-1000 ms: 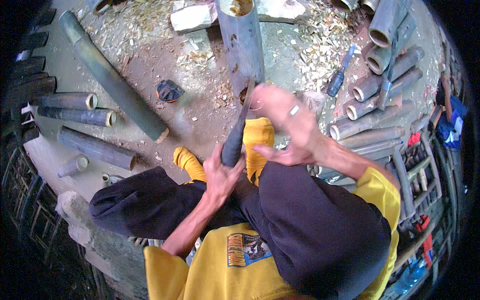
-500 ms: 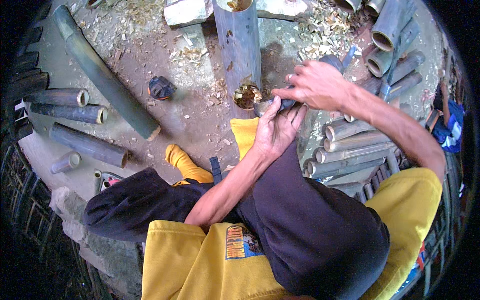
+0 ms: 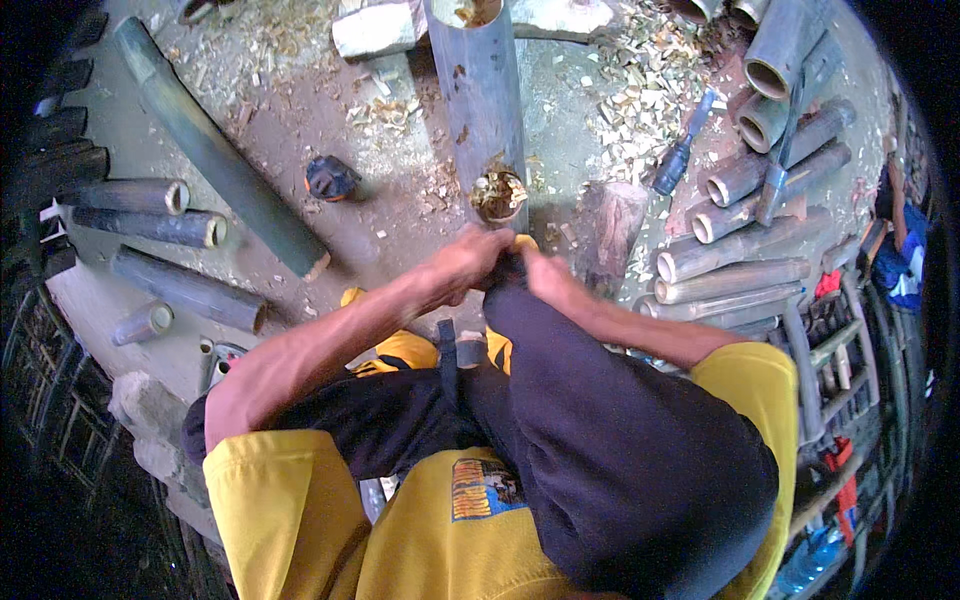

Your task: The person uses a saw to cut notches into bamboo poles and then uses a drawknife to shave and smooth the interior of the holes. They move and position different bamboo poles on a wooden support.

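A thick grey bamboo culm runs away from me, with a cut opening full of shavings near its close end. Just in front of that opening my hands meet above my raised knee. My left hand is closed, with its fingers curled inward. Beside it, my right hand is also closed, slightly blurred and partly behind the knee. Whatever the two hands grip is hidden from this view.
To the right lie a dark-handled tool with a blue tip, a wood block and stacked bamboo tubes. Pale chips cover the ground. Leftward are a long bamboo pole, a dark-and-orange tool and shorter tubes.
Both hands have moved nearer to me and left of the dark object they held beside the opening. That object is now out of sight. The wood block has come into view.
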`<state>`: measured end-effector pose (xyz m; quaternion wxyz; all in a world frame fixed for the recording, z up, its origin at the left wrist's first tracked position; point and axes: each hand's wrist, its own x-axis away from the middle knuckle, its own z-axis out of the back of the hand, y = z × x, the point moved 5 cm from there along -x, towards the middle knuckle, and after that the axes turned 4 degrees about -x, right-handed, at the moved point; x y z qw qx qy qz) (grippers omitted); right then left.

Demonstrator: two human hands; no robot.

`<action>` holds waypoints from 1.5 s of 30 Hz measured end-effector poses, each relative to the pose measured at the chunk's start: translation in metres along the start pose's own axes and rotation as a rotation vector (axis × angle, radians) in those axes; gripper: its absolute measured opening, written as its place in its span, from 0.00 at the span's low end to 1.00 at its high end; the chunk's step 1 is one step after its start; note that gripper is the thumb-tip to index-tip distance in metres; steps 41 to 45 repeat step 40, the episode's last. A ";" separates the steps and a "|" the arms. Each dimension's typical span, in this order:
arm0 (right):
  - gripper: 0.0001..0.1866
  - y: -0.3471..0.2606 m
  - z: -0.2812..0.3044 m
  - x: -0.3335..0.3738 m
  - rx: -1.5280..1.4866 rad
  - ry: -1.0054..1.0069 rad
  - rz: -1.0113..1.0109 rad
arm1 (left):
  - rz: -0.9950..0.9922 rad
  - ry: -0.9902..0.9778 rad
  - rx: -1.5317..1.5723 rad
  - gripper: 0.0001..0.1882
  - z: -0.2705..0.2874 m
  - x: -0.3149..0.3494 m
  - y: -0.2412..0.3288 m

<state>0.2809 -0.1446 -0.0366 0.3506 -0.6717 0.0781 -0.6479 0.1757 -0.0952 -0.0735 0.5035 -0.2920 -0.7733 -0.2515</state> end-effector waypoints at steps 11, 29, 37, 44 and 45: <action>0.22 0.002 0.151 -0.001 0.245 0.788 0.285 | -0.617 0.338 0.152 0.19 0.013 0.055 0.003; 0.25 0.053 0.207 -0.029 0.539 1.253 0.130 | -0.338 2.123 0.049 0.25 0.157 0.075 -0.160; 0.32 0.187 0.184 -0.018 0.107 1.323 0.160 | -0.451 1.323 0.539 0.32 0.183 0.029 -0.147; 0.34 0.164 0.183 -0.016 -0.082 1.250 0.016 | -0.614 1.154 0.636 0.30 0.162 0.040 -0.140; 0.34 0.164 0.183 -0.016 -0.082 1.250 0.016 | -0.614 1.154 0.636 0.30 0.162 0.040 -0.140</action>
